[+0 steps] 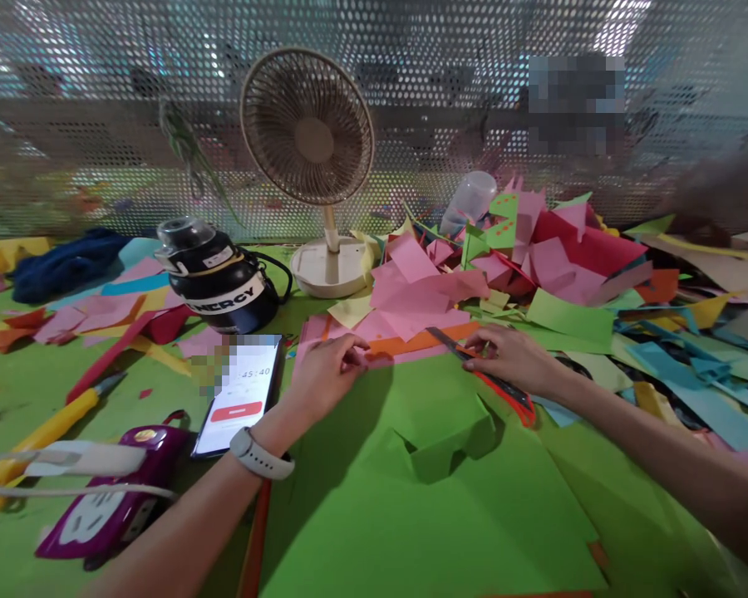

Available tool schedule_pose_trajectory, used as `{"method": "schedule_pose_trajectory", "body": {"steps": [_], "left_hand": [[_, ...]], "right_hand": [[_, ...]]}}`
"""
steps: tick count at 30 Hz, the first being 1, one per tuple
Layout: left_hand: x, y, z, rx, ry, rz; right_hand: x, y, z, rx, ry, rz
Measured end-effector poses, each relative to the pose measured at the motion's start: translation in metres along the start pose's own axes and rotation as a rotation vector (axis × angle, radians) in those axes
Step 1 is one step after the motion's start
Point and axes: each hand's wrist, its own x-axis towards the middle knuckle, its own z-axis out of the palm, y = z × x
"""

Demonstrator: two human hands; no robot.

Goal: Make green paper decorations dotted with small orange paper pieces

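Observation:
My left hand point(325, 374) rests near the far left corner of a stack of green paper point(349, 531), its fingers curled together. What the fingertips hold, if anything, is hidden. Between the thumb and fingers of my right hand point(508, 357) is a pair of scissors point(504, 392) with dark blades and an orange-red handle. The blades point to the far left, over an orange paper strip point(405, 340) behind the green sheets. On the stack lies a folded piece of green paper point(452, 440), partly raised.
A phone point(240, 394), a black bottle point(224, 286), a purple power strip point(118, 490) and a yellow-handled tool point(56, 432) lie left. A fan point(327, 270) stands behind. Pink paper scraps point(424, 286) pile up at back right, before a perforated metal panel point(411, 100).

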Motion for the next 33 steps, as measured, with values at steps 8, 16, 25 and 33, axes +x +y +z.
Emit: {"method": "schedule_pose_trajectory", "body": {"steps": [8, 16, 25, 33], "left_hand": [[0.001, -0.003, 0.003, 0.054, 0.029, 0.037], [-0.004, 0.006, -0.006, 0.003, 0.093, 0.005], [-0.020, 0.039, -0.006, -0.448, -0.066, -0.065], [-0.037, 0.080, 0.016, -0.998, -0.245, -0.160]], "right_hand": [[-0.003, -0.007, 0.003, 0.125, 0.076, 0.035], [-0.008, -0.010, -0.006, 0.635, 0.004, 0.109], [-0.034, -0.048, -0.005, 1.195, 0.028, 0.200], [-0.047, -0.096, 0.023, 1.405, 0.066, 0.100]]}}
